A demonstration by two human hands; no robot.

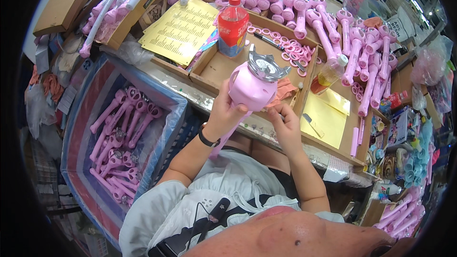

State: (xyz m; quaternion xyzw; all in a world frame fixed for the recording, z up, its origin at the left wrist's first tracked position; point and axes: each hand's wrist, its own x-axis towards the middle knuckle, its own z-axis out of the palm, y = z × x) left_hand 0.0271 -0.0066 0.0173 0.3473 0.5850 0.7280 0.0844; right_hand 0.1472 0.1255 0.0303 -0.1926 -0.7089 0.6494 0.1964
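Observation:
My left hand point(223, 113) is wrapped round a pink toy wand point(250, 88), just under its wide rounded head. A silver, crown-like piece with points point(267, 66) sits on top of that head. The wand's pink handle slants down past my wrist toward my lap. Close by on the right, my right hand point(286, 126) has its fingers pinched together below the wand's head; what they hold, if anything, is too small to tell. Behind those fingers lies a crumpled orange cloth point(285, 88), partly hidden by the wand.
A cardboard tray point(214, 74) on the bench holds pink rings point(297, 50). A red-capped bottle point(233, 26), a yellowish bottle point(328, 74) and a knife point(312, 124) on yellow paper stand around. Pink wands pile up behind; a blue-lined bin point(78, 162) at left holds several.

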